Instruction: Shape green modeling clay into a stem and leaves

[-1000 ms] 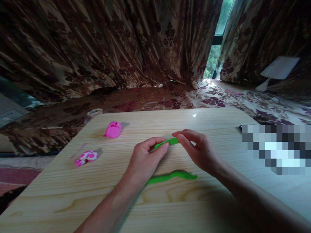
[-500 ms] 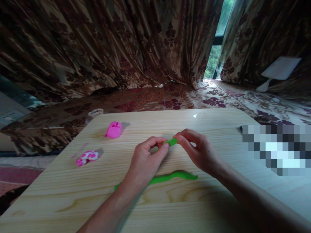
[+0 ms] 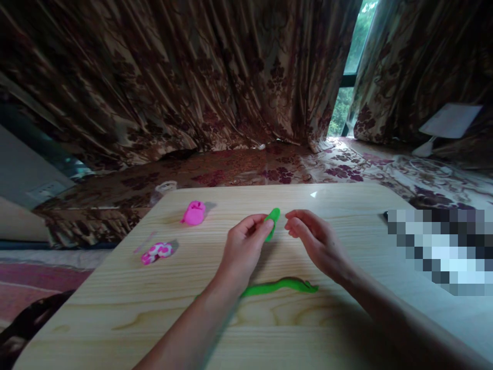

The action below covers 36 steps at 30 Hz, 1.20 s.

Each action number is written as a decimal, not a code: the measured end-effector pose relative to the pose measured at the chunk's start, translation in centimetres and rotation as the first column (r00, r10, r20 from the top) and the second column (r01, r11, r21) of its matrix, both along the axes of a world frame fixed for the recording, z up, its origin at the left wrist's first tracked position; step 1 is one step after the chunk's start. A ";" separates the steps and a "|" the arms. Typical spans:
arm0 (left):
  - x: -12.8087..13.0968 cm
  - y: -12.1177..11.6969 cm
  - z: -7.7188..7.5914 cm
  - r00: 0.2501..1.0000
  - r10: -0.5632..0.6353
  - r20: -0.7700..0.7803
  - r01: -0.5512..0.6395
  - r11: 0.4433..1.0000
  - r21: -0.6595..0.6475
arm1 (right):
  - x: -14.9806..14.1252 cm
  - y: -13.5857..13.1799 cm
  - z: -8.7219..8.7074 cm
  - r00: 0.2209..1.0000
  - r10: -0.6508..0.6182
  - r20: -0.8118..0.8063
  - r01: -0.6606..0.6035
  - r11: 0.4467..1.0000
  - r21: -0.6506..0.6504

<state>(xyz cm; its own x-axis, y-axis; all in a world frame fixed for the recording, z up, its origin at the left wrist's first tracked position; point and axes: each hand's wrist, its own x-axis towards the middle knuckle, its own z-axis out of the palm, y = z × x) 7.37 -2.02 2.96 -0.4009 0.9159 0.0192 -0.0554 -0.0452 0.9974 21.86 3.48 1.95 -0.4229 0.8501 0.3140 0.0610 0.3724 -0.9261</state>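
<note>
1. On the tabletop (image 3: 269, 339), we see the far lump (image 3: 194, 213) at left; the near lump (image 3: 156, 253) lies closer to us, the stick (image 3: 144, 242) just beside it.
2. Nearest us lies the long strip (image 3: 281, 285).
3. Our left hand (image 3: 245, 245) holds the short piece (image 3: 274, 216) beyond that strip.
4. Curtains (image 3: 215, 77) hang behind.

One wide view, from a camera on the person's head, looks forward and slantingly down across the table (image 3: 277, 341). It sits above the table's near side, close enough that the left hand (image 3: 244, 239) and right hand (image 3: 316, 239) lie just below centre, reaching in from 7 and 4 o'clock. Farther off, it faces curtains (image 3: 215, 67) at 12 o'clock, a window (image 3: 359, 43) between 1 and 2, and a lamp (image 3: 449, 121) between 2 and 3.
</note>
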 end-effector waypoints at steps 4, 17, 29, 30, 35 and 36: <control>1.2 4.5 1.2 0.971 0.114 0.210 -0.102 0.993 -0.065 | 0.1 1.0 -0.6 0.980 -0.107 -0.165 0.099 0.993 -0.056; -0.2 1.2 1.1 0.976 -0.192 -0.098 0.200 0.977 0.078 | -0.3 0.3 0.2 0.988 0.038 -0.148 -0.036 0.999 0.018; -0.9 -1.3 -0.1 0.947 -0.249 -0.205 0.243 0.969 -0.054 | -0.5 -0.7 0.5 0.997 0.062 -0.037 -0.059 0.995 0.083; -1.0 -1.4 -0.2 0.944 -0.246 -0.218 0.240 0.969 -0.057 | -0.4 -0.8 0.6 0.999 0.051 -0.019 -0.049 0.994 0.095; -1.3 -1.3 -0.7 0.929 -0.275 -0.246 0.271 0.961 -0.051 | -0.2 -1.0 0.8 0.996 0.073 0.051 -0.082 0.975 0.207; -1.2 -1.4 -0.7 0.928 -0.281 -0.243 0.276 0.960 -0.055 | -0.1 -0.9 0.8 0.995 0.079 0.062 -0.091 0.970 0.226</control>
<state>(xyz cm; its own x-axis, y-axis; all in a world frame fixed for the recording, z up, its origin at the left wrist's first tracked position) 6.13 -3.39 2.29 -0.1147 0.9912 0.0655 0.1843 -0.0435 0.9819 21.72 2.54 2.71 -0.5109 0.7190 0.4712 0.0658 0.5793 -0.8124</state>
